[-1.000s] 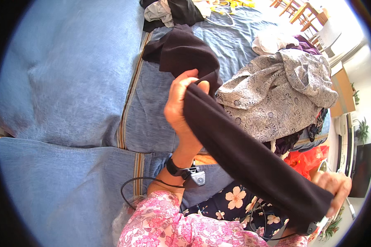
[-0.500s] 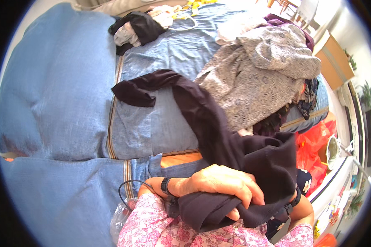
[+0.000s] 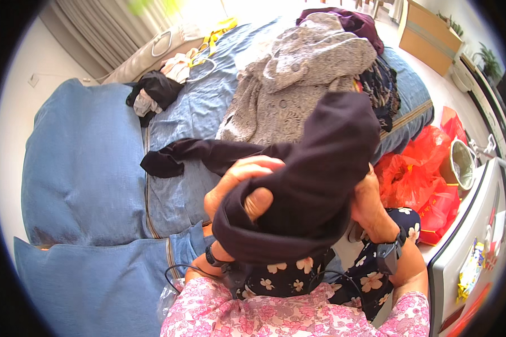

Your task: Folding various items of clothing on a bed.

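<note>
Left hand (image 3: 219, 194) and right hand (image 3: 369, 205) flank a dark garment (image 3: 320, 174) at the centre of the frame. At the left, a blue cover (image 3: 84, 168) fills much of the picture, with a black and pale bundle (image 3: 160, 92) lying on it toward the upper left. From left of centre, a narrow length (image 3: 202, 150) of the dark garment runs rightward, roughly level, over the cover and behind the left hand to the gathered bulk. Along that bulk's left side the left hand is curled, thumb and fingers apart with cloth between them, the thumb beside the folded opening facing the lower edge. Its long axis slants from this opening, low centre, to a rounded top at upper right, passing between the hands. So the left hand is nearer both the opening and the narrow length; the right hand touches the bulk's right side, its fingers mostly hidden, so how closed it is cannot be told. Beyond, at upper centre, lies a grey patterned garment (image 3: 298, 73); red bags (image 3: 413, 174) sit farther right.
</note>
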A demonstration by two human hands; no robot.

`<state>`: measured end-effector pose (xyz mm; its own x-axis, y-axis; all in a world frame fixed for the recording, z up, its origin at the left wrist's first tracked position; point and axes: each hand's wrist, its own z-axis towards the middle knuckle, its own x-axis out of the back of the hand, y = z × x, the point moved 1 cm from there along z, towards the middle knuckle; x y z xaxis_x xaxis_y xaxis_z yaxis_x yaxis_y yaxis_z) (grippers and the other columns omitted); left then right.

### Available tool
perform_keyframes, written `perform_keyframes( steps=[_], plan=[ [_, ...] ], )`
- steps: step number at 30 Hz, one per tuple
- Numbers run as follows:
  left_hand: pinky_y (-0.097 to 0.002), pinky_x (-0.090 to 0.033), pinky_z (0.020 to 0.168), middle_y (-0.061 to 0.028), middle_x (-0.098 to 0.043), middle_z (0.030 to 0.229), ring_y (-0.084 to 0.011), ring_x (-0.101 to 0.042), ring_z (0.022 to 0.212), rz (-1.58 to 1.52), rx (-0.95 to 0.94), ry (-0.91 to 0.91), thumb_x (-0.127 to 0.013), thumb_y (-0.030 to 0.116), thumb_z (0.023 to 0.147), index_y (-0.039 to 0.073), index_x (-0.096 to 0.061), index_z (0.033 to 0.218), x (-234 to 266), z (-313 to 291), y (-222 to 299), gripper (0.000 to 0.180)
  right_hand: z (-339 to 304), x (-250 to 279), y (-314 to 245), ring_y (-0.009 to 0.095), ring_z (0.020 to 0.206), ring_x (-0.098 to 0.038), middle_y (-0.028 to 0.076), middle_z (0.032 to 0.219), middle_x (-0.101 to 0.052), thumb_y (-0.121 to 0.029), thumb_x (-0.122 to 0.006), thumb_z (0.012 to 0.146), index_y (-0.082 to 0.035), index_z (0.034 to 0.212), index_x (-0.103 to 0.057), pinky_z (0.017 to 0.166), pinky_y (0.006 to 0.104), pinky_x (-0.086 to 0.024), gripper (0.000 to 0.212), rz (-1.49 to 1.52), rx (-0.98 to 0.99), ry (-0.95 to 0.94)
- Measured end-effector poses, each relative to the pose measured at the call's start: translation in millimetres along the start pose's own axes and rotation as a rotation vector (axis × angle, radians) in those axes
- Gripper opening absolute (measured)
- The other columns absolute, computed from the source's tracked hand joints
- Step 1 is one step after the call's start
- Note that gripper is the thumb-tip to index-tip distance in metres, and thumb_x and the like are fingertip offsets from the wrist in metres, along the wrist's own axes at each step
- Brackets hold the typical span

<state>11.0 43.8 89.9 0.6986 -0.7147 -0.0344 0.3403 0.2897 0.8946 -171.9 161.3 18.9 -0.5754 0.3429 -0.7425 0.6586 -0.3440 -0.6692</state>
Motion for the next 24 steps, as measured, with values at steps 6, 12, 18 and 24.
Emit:
perform_keyframes(
  steps=[6, 12, 18, 24],
  plan=[
    [-0.0379, -0.034, 0.102, -0.0192, -0.043, 0.134, -0.0297, -0.045, 0.120, 0.557, -0.180, -0.154, -0.077, 0.047, 0.068, -0.004, -0.043, 0.129, -30, 17, -30, 0.087, 2, 21, -47, 0.022, 0.089, -0.064, 0.011, 0.102, -0.065, -0.004, -0.052, 0.084, -0.001, 0.108, -0.059, 0.082, 0.0353, -0.052, 0.025, 0.145, 0.118, 0.073],
    [-0.0429, -0.039, 0.092, -0.0214, -0.056, 0.110, -0.0371, -0.052, 0.104, 1.044, -0.066, -0.337, -0.072, 0.016, 0.067, -0.004, -0.047, 0.122, -16, 6, -74, 0.064, -3, 49, -67, 0.022, 0.086, -0.064, 0.010, 0.100, -0.065, -0.008, -0.051, 0.086, -0.001, 0.108, -0.058, 0.079, 0.0343, -0.053, 0.024, 0.274, 0.184, 0.144],
    [-0.0414, -0.044, 0.080, -0.0131, -0.055, 0.085, -0.0330, -0.053, 0.090, 1.218, 0.002, -0.224, -0.064, 0.005, 0.061, 0.006, -0.065, 0.093, 1, -2, -73, 0.032, -3, 69, -75, 0.022, 0.086, -0.064, 0.010, 0.099, -0.065, -0.011, -0.051, 0.087, -0.002, 0.107, -0.058, 0.078, 0.0338, -0.054, 0.024, 0.362, 0.193, 0.211],
    [-0.0430, -0.044, 0.074, -0.0168, -0.058, 0.087, -0.0363, -0.056, 0.086, 1.348, -0.024, -0.039, -0.064, 0.008, 0.068, 0.003, -0.057, 0.087, 39, -4, -63, 0.021, 16, 82, -70, 0.021, 0.085, -0.064, 0.010, 0.098, -0.064, -0.014, -0.051, 0.088, -0.002, 0.107, -0.057, 0.077, 0.0333, -0.054, 0.023, 0.417, 0.167, 0.252]
  ],
)
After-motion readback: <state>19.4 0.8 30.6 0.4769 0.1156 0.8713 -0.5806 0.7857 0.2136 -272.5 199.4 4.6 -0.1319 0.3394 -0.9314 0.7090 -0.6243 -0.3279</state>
